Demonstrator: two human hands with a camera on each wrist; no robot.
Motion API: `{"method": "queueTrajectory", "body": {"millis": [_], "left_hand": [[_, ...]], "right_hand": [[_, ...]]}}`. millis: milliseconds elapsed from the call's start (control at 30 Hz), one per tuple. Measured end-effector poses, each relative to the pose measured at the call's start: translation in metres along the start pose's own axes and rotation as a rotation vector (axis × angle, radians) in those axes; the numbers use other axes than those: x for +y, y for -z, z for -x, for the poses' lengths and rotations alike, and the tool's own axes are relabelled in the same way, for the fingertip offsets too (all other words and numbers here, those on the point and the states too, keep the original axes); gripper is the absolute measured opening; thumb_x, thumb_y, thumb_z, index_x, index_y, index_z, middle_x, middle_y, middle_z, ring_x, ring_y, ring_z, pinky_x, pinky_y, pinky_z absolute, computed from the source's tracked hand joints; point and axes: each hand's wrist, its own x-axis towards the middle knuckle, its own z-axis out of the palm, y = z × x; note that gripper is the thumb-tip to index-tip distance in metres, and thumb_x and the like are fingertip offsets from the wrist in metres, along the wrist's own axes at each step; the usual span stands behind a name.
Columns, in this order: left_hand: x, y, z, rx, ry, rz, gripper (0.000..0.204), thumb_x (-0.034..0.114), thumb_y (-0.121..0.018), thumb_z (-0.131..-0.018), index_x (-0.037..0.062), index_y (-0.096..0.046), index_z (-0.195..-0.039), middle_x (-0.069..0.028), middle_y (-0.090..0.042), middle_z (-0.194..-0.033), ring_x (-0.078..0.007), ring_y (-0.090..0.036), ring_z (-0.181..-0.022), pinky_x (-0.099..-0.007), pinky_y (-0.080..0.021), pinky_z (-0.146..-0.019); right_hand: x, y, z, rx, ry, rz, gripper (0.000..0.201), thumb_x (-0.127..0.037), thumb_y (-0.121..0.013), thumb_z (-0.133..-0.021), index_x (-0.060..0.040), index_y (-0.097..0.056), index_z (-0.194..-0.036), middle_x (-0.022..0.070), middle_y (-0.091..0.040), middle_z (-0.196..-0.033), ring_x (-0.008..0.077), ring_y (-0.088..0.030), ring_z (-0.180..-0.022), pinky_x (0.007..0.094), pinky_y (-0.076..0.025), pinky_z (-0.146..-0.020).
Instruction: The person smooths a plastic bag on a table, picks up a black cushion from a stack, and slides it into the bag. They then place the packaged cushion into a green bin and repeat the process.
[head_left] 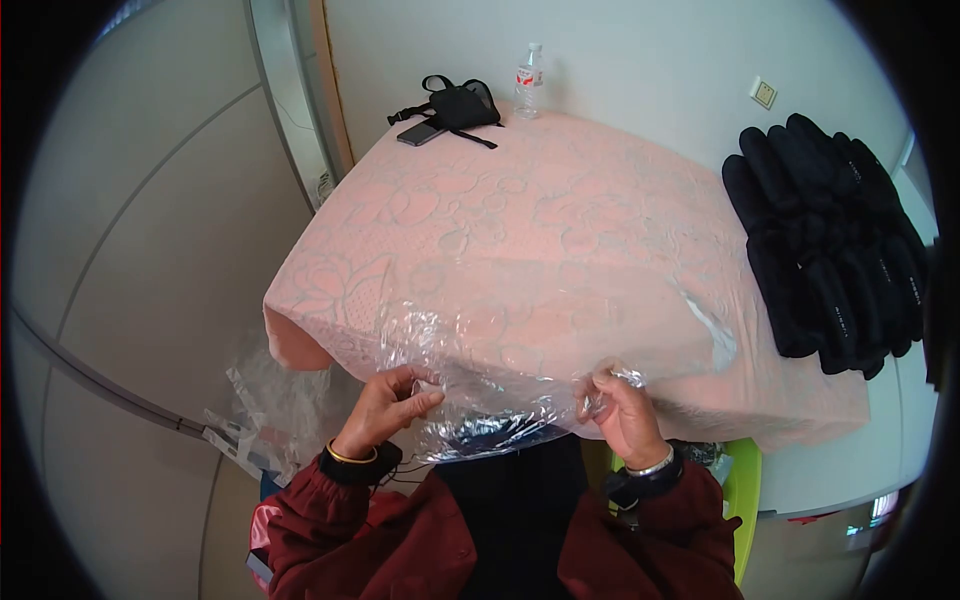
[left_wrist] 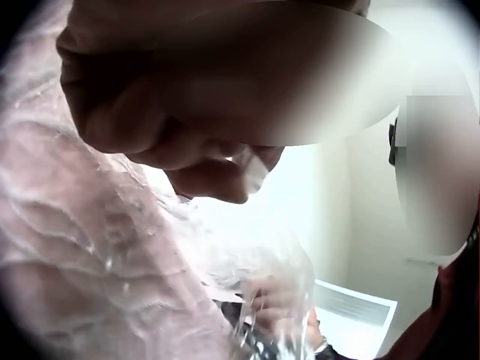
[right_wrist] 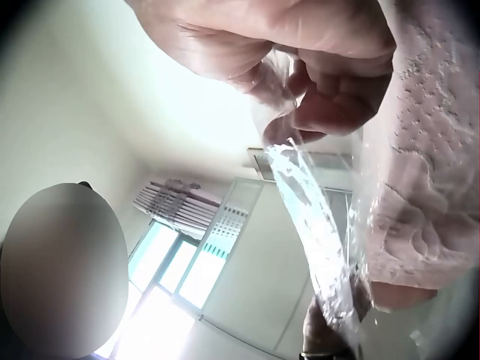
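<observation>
A large clear plastic bag [head_left: 500, 390] is spread between both hands, its far part lying over the pink patterned cloth. My left hand [head_left: 390, 405] pinches the bag's near edge between thumb and curled fingers. On the other side my right hand [head_left: 625, 415] grips the same edge, film wrapping over the fingertips. In the left wrist view the left hand [left_wrist: 172, 112] holds a crumpled bit of film. A shiny strip of the bag [right_wrist: 311, 217] stretches away from the right hand [right_wrist: 322, 67] in the right wrist view.
A pink cloth [head_left: 600, 190] covers the table. Black padded items [head_left: 825, 240] lie stacked at the right. A black bag [head_left: 465, 103], a phone [head_left: 421, 132] and a plastic bottle [head_left: 528, 85] stand at the back. More clear plastic [head_left: 285, 415] hangs at left; a green bin [head_left: 745, 490] is below right.
</observation>
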Motion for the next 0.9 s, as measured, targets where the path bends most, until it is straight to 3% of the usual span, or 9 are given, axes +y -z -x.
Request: {"method": "queueTrajectory", "body": {"millis": [133, 233, 333, 433, 633, 700, 733, 833, 900], "left_hand": [[-0.013, -0.003, 0.014, -0.192, 0.074, 0.233, 0.014, 0.013, -0.073, -0.091, 0.0037, -0.066, -0.098, 0.0029, -0.064, -0.084, -0.0053, -0.056, -0.067, -0.0216, -0.044, -0.058], [-0.020, -0.017, 0.014, -0.235, -0.007, 0.297, 0.011, 0.012, -0.072, -0.091, 0.0043, -0.065, -0.094, -0.0019, -0.065, -0.097, -0.0086, -0.059, -0.080, -0.0246, -0.048, -0.067], [-0.017, -0.043, 0.006, -0.167, -0.179, 0.325, 0.010, 0.012, -0.071, -0.091, 0.0042, -0.065, -0.092, -0.0088, -0.065, -0.113, -0.0149, -0.063, -0.097, -0.0291, -0.052, -0.079], [-0.005, -0.059, -0.010, -0.027, -0.706, -0.154, 0.013, 0.013, -0.074, -0.088, 0.0029, -0.065, -0.092, -0.0196, -0.051, -0.140, -0.0318, -0.054, -0.126, -0.0392, -0.047, -0.098], [0.011, -0.085, -0.023, -0.048, -0.853, -0.663, 0.031, 0.012, -0.076, -0.082, 0.0024, -0.064, -0.109, -0.0269, -0.037, -0.149, -0.0463, -0.040, -0.135, -0.0480, -0.041, -0.106], [0.016, -0.088, -0.025, -0.079, -0.808, -0.878, 0.045, 0.010, -0.074, -0.082, 0.0020, -0.059, -0.124, -0.0298, -0.031, -0.152, -0.0486, -0.040, -0.134, -0.0504, -0.041, -0.106], [0.016, -0.086, -0.029, -0.088, -0.810, -0.884, 0.045, 0.010, -0.074, -0.082, 0.0020, -0.059, -0.124, -0.0298, -0.031, -0.152, -0.0486, -0.040, -0.134, -0.0504, -0.041, -0.106], [0.011, -0.075, -0.048, -0.025, -0.763, -0.803, 0.064, 0.006, -0.069, -0.083, 0.0005, -0.043, -0.141, -0.0311, -0.030, -0.152, -0.0498, -0.039, -0.134, -0.0509, -0.041, -0.107], [0.013, -0.077, -0.057, 0.019, -0.734, -0.794, 0.066, 0.005, -0.068, -0.084, -0.0002, -0.040, -0.143, -0.0313, -0.030, -0.152, -0.0499, -0.040, -0.134, -0.0506, -0.040, -0.108]], "right_hand": [[-0.016, 0.021, -0.034, -0.146, -0.165, 0.188, 0.013, -0.017, -0.060, -0.095, -0.0079, -0.060, -0.104, 0.0101, -0.067, -0.096, 0.0155, -0.061, -0.074, 0.0263, -0.046, -0.061], [-0.031, 0.027, -0.056, -0.061, -0.116, 0.341, 0.015, -0.020, -0.062, -0.095, -0.0087, -0.061, -0.104, 0.0078, -0.066, -0.094, 0.0125, -0.059, -0.070, 0.0235, -0.042, -0.056], [-0.043, 0.028, -0.069, 0.264, 0.123, -0.063, 0.028, -0.022, -0.064, -0.095, -0.0052, -0.059, -0.116, 0.0074, -0.066, -0.092, 0.0122, -0.056, -0.064, 0.0246, -0.042, -0.055], [-0.028, 0.018, -0.044, 0.271, 0.101, 0.037, 0.040, -0.021, -0.066, -0.094, -0.0035, -0.053, -0.127, 0.0077, -0.066, -0.093, 0.0113, -0.055, -0.063, 0.0240, -0.041, -0.054], [-0.026, 0.049, -0.025, 0.157, 0.084, 0.249, 0.060, -0.012, -0.071, -0.089, -0.0007, -0.041, -0.140, 0.0091, -0.066, -0.092, 0.0105, -0.057, -0.068, 0.0240, -0.045, -0.058], [-0.040, 0.072, -0.039, 0.354, 0.241, 0.621, 0.056, -0.011, -0.066, -0.091, -0.0047, -0.043, -0.142, 0.0106, -0.066, -0.101, 0.0140, -0.062, -0.084, 0.0278, -0.049, -0.071], [-0.040, 0.083, -0.041, 0.358, 0.245, 0.612, 0.056, -0.011, -0.066, -0.091, -0.0047, -0.043, -0.142, 0.0106, -0.066, -0.101, 0.0140, -0.062, -0.084, 0.0278, -0.049, -0.071], [-0.046, 0.085, -0.050, 0.610, 0.819, 1.022, 0.053, -0.006, -0.065, -0.089, -0.0012, -0.046, -0.138, 0.0108, -0.066, -0.102, 0.0184, -0.063, -0.092, 0.0321, -0.051, -0.080], [-0.044, 0.051, -0.018, 0.429, 0.938, 1.210, 0.048, -0.003, -0.064, -0.088, 0.0001, -0.049, -0.133, 0.0125, -0.065, -0.112, 0.0201, -0.062, -0.100, 0.0323, -0.050, -0.085]]}}
